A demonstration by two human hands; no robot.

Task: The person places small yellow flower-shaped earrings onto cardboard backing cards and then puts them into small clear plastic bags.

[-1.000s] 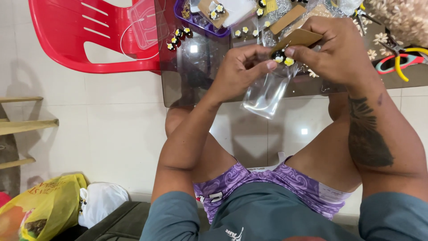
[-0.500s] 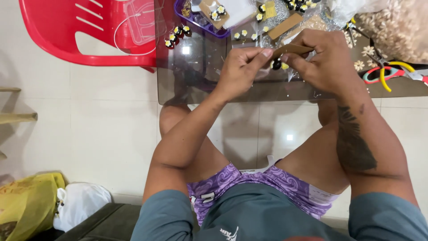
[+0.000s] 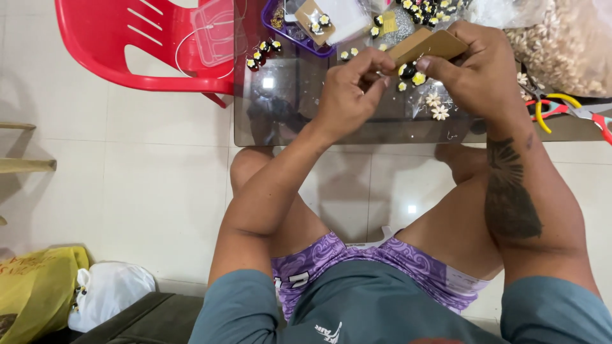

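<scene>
Above the glass table (image 3: 280, 121), my right hand (image 3: 478, 70) grips a small brown card (image 3: 427, 46) with black and yellow flower pieces (image 3: 413, 73) hanging under it. My left hand (image 3: 350, 92) pinches at the card's lower edge, fingertips closed on something too small to make out. Both hands meet over the table's near edge. More small yellow and black flower pieces (image 3: 264, 51) lie scattered on the glass. White flower pieces (image 3: 438, 107) lie under my right hand.
A red plastic chair (image 3: 140, 44) stands at the left of the table. A purple tray (image 3: 299, 25) holds cards and beads. A bag of pale shells (image 3: 567, 44) and pliers (image 3: 561, 108) lie at the right. Yellow and white bags (image 3: 64, 296) rest on the floor.
The view has tilted so the table and hands sit lower in the frame. My hands stay together on the card, and a clear plastic bag seen earlier under them no longer shows.
</scene>
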